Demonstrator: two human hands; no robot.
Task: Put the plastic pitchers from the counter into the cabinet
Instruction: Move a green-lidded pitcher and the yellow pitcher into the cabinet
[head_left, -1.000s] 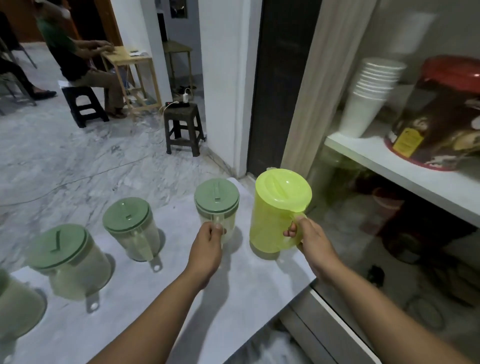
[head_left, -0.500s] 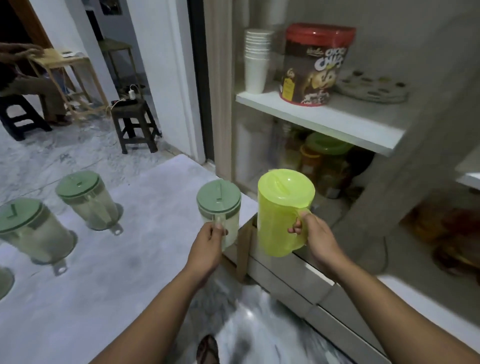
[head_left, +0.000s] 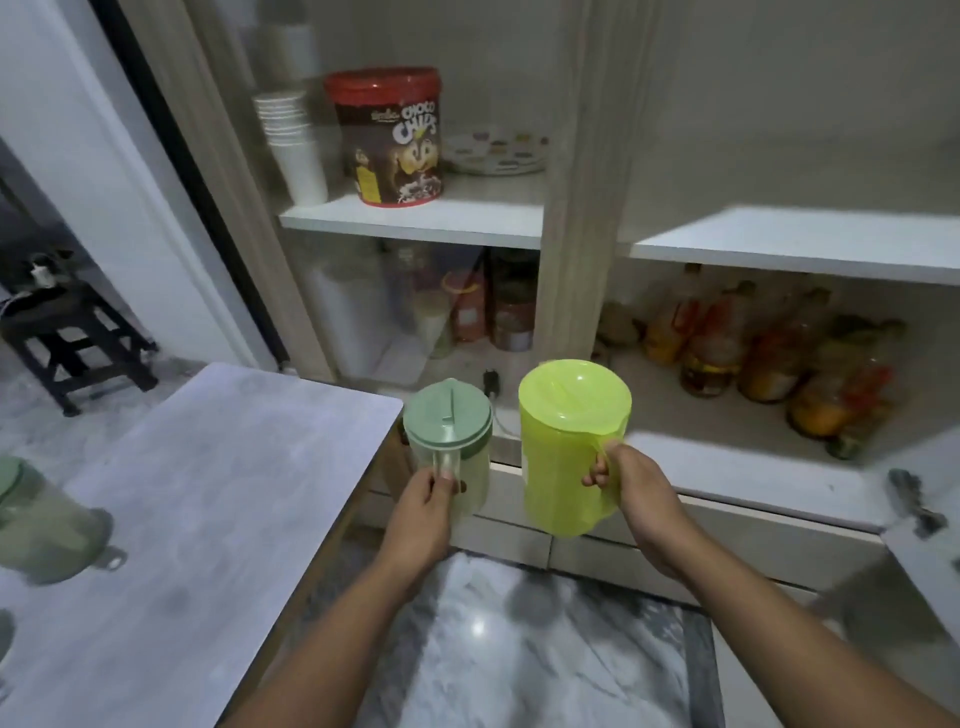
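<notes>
While both pitchers hang clear of the counter (head_left: 208, 467), I'm carrying them at the open cabinet (head_left: 576, 208) — one in each hand, so one trip shifts two. My left hand (head_left: 423, 501) is closed round the handle of the pale green-lidded pitcher (head_left: 452, 441), thumb pressed on top of the handle to keep it upright. My right hand (head_left: 631, 483) is wrapped through the handle of the lime-yellow pitcher (head_left: 566, 452), fingers curled inside the loop; it tips slightly away from me, as I'd expect from its weight hanging off the handle. Both are in the air just past the counter's right edge, in front of the cabinet's lower opening and not yet on any shelf.

Another green-lidded pitcher (head_left: 41, 525) sits at the counter's left edge, so I judge the job only partly done.

The right-hand lower bay has bare floor at its front edge, with bottles (head_left: 753, 348) crowded toward the back — that looks to me like the easiest landing spot, set down short of the bottles.

Readable writing — the red-lidded tub (head_left: 387, 140) on the upper left shelf says "CHOCO CHIPS", beside a stack of white cups (head_left: 293, 140). Labels on the jars below are too blurred to read.
</notes>
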